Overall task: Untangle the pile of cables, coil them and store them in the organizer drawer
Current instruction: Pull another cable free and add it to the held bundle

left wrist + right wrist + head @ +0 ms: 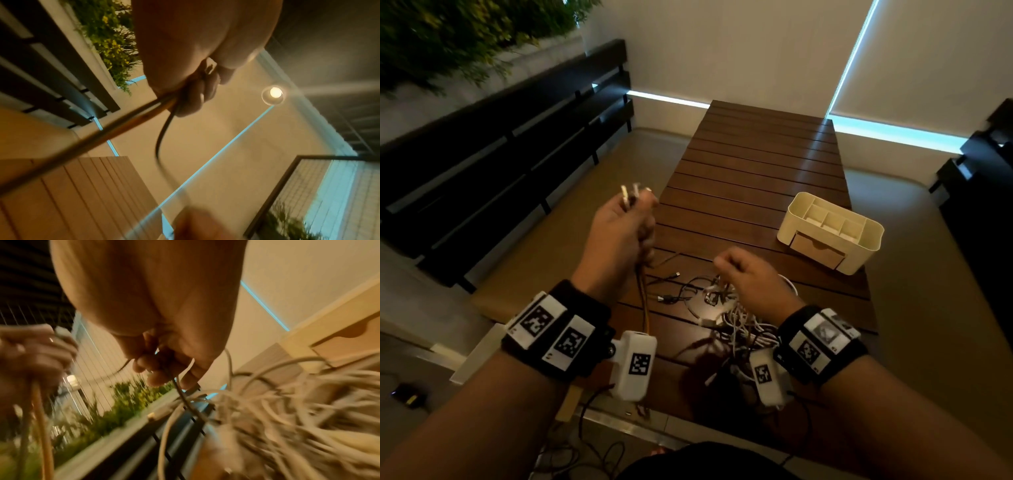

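I see the cable pile point(736, 322) on the table point(756, 164), directly below my right hand's fingers point(726, 262). The organizer point(830, 231) sits beyond and right of them.

- a home terrace or patio, lit dimly
- long brown slatted wooden table point(756, 164) with a dark slatted bench point(510, 150) alongside
- leafy green planter with yellow flowers point(111, 42)
- round glowing wall lamp point(273, 95)
- pale walls edged with blue light strips point(667, 99)
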`<move>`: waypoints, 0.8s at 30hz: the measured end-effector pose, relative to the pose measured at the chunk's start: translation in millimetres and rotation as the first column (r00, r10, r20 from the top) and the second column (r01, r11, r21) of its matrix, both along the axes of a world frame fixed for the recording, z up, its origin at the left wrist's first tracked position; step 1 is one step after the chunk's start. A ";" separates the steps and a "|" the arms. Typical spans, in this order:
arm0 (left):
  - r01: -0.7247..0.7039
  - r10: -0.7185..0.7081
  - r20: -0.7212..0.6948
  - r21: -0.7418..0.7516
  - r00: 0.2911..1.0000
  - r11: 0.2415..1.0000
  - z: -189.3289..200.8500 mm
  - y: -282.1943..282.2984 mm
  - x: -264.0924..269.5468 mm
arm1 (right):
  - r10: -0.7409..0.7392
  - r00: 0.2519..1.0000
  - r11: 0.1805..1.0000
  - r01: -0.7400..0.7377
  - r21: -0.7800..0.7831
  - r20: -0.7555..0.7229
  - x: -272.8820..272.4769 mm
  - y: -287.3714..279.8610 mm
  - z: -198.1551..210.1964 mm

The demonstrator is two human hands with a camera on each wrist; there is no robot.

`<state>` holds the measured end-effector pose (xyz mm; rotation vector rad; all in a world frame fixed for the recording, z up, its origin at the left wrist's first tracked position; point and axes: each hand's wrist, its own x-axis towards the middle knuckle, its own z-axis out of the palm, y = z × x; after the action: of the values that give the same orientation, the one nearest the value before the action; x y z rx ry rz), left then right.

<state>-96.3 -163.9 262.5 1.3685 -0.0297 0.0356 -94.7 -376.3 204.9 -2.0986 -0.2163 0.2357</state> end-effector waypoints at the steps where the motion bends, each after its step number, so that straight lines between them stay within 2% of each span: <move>1: 0.056 -0.056 -0.001 0.111 0.998 0.992 -4.0 -3.1 -2.2 | -0.014 0.998 0.998 0.010 0.058 0.067 1.9 1.4 13.7; 4: 0.201 -0.217 0.009 0.334 0.976 0.921 -11.5 -14.6 -6.0 | 0.027 0.963 0.988 -0.066 0.138 0.268 6.0 5.1 48.9; 7: 0.199 -0.242 0.041 0.446 0.969 0.873 -11.0 -21.3 -3.2 | 0.049 0.945 0.986 -0.097 0.137 0.324 11.7 4.0 55.5; 10: 0.095 -0.165 0.121 0.447 0.979 0.890 -4.7 -17.6 1.2 | 0.028 0.970 0.989 -0.062 0.138 0.240 13.3 0.2 43.0; 13: -0.042 -0.005 0.163 0.284 0.987 0.958 3.6 -4.8 9.6 | 0.015 0.997 1.000 -0.017 0.024 0.076 12.5 -7.6 10.3; 15: -0.098 0.069 0.140 0.210 0.988 0.973 5.9 7.5 15.2 | -0.018 1.000 1.000 0.018 -0.012 0.002 11.6 -16.0 -9.1; 17: -0.065 0.045 0.077 0.291 0.996 0.954 0.7 16.2 17.8 | -0.091 0.996 0.995 0.092 0.038 -0.020 14.2 -23.4 -13.3; 19: 0.035 -0.004 -0.065 0.492 0.998 0.870 -11.1 20.2 17.8 | -0.174 0.984 0.979 0.168 0.117 0.044 21.4 -28.3 -3.5; 20: 0.049 0.019 -0.114 0.563 0.993 0.825 -18.4 20.8 18.0 | -0.215 0.970 0.969 0.198 0.145 0.115 26.4 -30.3 3.9; 22: -0.103 0.172 -0.061 0.590 0.983 0.800 -28.0 21.1 20.3 | -0.256 0.923 0.963 0.217 0.162 0.287 35.5 -33.3 17.9; 24: -0.313 0.325 0.083 0.560 0.942 0.767 -23.6 17.5 19.6 | -0.206 0.890 0.979 0.187 0.085 0.407 39.6 -33.8 23.6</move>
<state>-76.7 -146.4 238.9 1.9648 0.2303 0.3255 -55.1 -410.1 228.5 -2.0888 -0.2544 -0.3400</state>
